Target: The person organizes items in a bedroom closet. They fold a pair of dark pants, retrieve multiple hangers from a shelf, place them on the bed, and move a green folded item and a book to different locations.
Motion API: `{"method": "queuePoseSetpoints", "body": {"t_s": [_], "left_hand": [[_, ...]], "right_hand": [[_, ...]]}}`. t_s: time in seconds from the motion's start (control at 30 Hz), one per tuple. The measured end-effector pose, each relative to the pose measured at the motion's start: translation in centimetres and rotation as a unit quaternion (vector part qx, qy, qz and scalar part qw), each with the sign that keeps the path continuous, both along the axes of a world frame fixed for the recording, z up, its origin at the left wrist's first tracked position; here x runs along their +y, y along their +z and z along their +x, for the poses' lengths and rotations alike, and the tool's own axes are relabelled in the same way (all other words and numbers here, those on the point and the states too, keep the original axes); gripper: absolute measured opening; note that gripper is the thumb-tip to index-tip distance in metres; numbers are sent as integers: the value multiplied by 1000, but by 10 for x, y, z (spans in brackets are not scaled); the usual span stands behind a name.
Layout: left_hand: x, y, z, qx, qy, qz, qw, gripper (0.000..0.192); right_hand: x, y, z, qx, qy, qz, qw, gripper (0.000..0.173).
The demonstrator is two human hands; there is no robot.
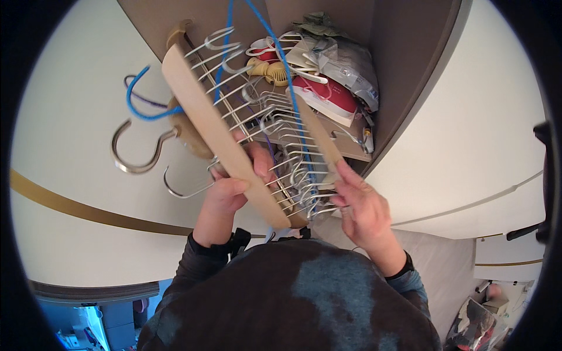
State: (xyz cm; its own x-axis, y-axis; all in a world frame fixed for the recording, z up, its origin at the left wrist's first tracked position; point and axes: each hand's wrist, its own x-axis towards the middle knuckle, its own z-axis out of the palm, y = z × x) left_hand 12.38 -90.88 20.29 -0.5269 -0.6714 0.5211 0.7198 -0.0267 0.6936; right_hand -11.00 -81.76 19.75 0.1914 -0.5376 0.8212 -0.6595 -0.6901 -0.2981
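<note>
My left hand (230, 188) grips the lower half of a pale wooden tie rack (219, 136) with several wire hooks along it; some fingers pass behind the bar. A second wooden tie rack (314, 125) slants to its right, its metal hooks facing the first. The lower end of that second rack is pinched in my right hand (364, 206). Beyond the left bar sits a brown wooden hanger (191, 131) with a large metal hook (145, 151). A blue hanger (151, 116) has its hook at the left, and its blue strands run up behind and between the racks.
Behind the racks is an open cabinet (404, 57). Its shelf holds a red-and-white box (329, 94), a plastic bag (347, 66), a small yellow fan (277, 73) and white hangers (312, 75). Pale cabinet doors (465, 145) flank it. A filled clear bag (472, 324) lies at lower right.
</note>
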Motion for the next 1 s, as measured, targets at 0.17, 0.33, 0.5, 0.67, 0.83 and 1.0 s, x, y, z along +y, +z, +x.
{"method": "queuePoseSetpoints", "body": {"t_s": [0.17,0.33,0.5,0.67,0.83,1.0], "left_hand": [[2,-20,16,-17,-9,-5,1000,68],[13,-35,5,-69,72,51,994,63],[23,-44,-5,-152,137,84,975,84],[20,-41,-8,-160,158,73,972,76],[14,-29,4,-108,112,30,987,70],[22,-19,13,-92,93,-34,991,66]], "right_hand": [[-12,-22,7,-12,14,-12,1000,31],[-23,-42,1,1,19,15,1000,28],[-39,-64,-6,-67,79,94,990,22],[-55,-70,-11,-121,85,81,986,15],[-42,-70,2,-154,87,67,982,21],[-19,-69,23,-175,96,76,977,28]]}}
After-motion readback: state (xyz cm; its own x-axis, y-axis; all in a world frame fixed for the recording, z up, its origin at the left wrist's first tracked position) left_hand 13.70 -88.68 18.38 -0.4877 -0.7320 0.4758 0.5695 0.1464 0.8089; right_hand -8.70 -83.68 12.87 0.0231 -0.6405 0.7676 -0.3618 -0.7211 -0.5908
